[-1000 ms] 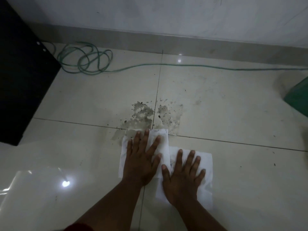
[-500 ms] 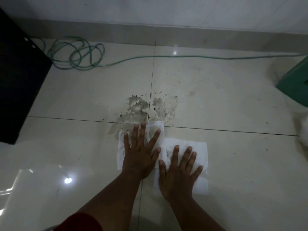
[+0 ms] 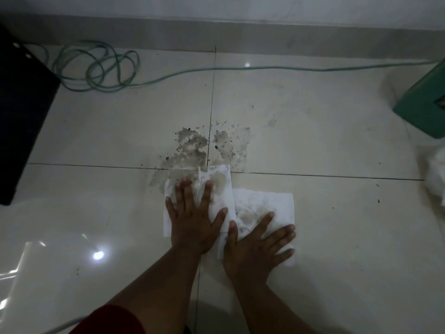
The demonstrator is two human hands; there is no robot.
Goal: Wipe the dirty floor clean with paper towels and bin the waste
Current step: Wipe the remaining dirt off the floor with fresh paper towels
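A grey, speckled patch of dirt [image 3: 195, 147] lies on the pale tiled floor [image 3: 313, 131] where the tile joints cross. Just below it, two white paper towels lie flat side by side. My left hand [image 3: 192, 220] presses flat with spread fingers on the left paper towel [image 3: 218, 182], whose top edge shows wet brown stains. My right hand [image 3: 255, 247] lies flat on the right paper towel [image 3: 262, 203], fingers angled to the right. That towel is stained too.
A green hose [image 3: 101, 68] coils at the back left and runs right along the wall. A black panel [image 3: 21, 112] stands at the left. A green bin [image 3: 423, 104] is at the right edge, with white crumpled material [image 3: 435, 174] below it.
Both hands have slid back toward me on the towels, uncovering stained paper. My right hand has turned its fingers to the right.
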